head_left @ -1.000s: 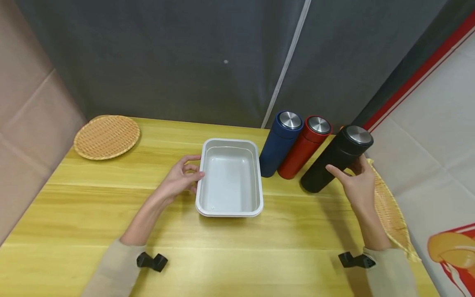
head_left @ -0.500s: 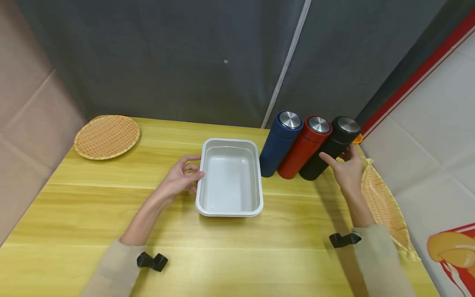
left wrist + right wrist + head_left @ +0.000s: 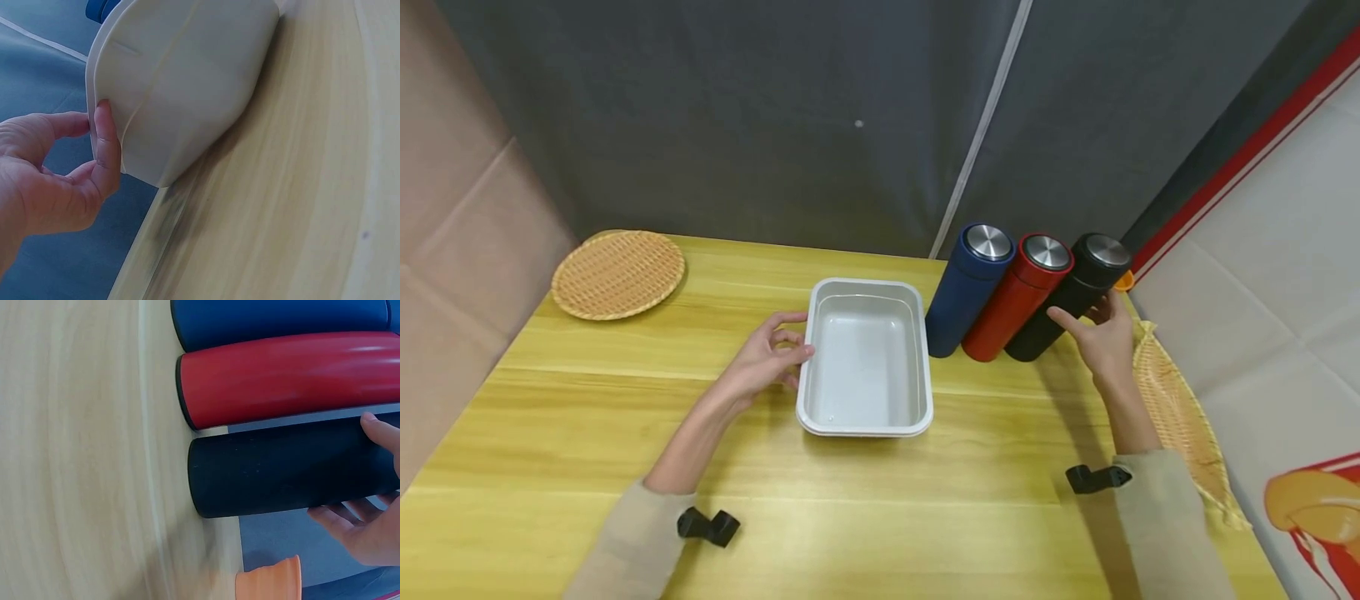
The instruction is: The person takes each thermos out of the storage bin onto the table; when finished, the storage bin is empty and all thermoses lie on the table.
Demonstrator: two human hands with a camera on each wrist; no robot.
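Three capped bottles stand in a row at the back right of the table: blue (image 3: 966, 287), red (image 3: 1015, 296) and black (image 3: 1070, 298). My right hand (image 3: 1093, 329) holds the black bottle (image 3: 281, 465), thumb on its near side and fingers round the far side; it stands touching the red bottle (image 3: 281, 378). My left hand (image 3: 793, 337) holds the left rim of a white rectangular tray (image 3: 917, 367) at the table's middle. In the left wrist view the thumb of that hand (image 3: 95, 117) presses on the tray's outer wall (image 3: 187, 81). Nothing lies in the tray.
A round wicker plate (image 3: 617, 275) lies at the back left corner. A second wicker basket (image 3: 1176, 412) sits along the right edge beside my right forearm. A small orange cup (image 3: 1123, 281) (image 3: 270, 582) stands behind the black bottle. A dark curtain backs the yellow wooden table (image 3: 625, 417).
My right hand has carried the black bottle from a tilted position further right and nearer me to a spot against the red bottle. My left hand has stayed on the tray.
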